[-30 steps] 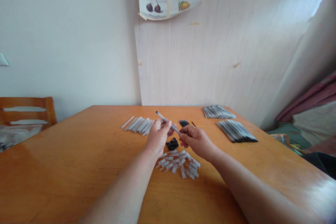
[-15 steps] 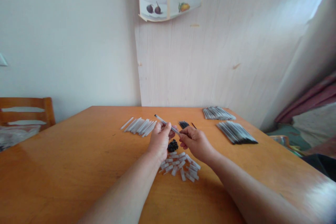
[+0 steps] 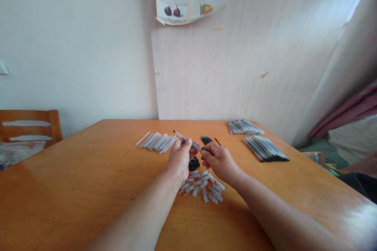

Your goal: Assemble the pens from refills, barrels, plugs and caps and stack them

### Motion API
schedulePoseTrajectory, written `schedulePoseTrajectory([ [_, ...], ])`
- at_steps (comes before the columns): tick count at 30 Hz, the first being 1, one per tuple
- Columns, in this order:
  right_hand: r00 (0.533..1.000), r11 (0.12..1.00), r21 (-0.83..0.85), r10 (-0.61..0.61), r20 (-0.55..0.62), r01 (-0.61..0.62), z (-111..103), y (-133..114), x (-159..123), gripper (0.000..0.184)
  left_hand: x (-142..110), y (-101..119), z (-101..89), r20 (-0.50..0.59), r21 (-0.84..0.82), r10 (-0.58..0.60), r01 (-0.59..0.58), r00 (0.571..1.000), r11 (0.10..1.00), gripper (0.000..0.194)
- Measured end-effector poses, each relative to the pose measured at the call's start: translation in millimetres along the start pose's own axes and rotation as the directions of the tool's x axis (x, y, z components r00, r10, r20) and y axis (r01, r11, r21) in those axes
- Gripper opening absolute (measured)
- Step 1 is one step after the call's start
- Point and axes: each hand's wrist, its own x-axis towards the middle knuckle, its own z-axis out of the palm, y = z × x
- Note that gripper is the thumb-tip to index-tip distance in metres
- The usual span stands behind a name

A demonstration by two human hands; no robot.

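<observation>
A slim pen (image 3: 180, 135) is held aslant above the wooden table (image 3: 118, 180), its dark-tipped end pointed up and away to the left of the fingers. Its barrel is gripped by the left hand (image 3: 179, 159), thumb and fingers closed on it; its near end is pinched by the right hand (image 3: 219, 160), the fingertips drawn together (what lies inside that pinch cannot be made out). Just below the fingers, a small heap of black pieces (image 3: 194, 164) is partly covered by the left hand; nearer the body than the fingers, translucent caps (image 3: 203, 188) are scattered. Beyond the left fingers, pale tubes (image 3: 157, 142) are laid side by side. Past the right fingers, dark thin rods (image 3: 206, 139) are bunched, with one dark stick (image 3: 217, 141) set apart. Well to the right of the fingers, two rows of grey pens are seen, a nearer row (image 3: 265, 149) and a farther row (image 3: 244, 126).
</observation>
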Motion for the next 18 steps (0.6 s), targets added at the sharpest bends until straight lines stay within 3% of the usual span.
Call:
schedulePoseTrajectory([
  [18, 1.000, 0.999, -0.040, -0.014, -0.017, 0.013, -0.2, -7.9, -3.1, 0.019, -4.8, 2.1, 1.9, 0.009, -0.004, -0.018, 0.018, 1.000, 1.000, 0.032],
])
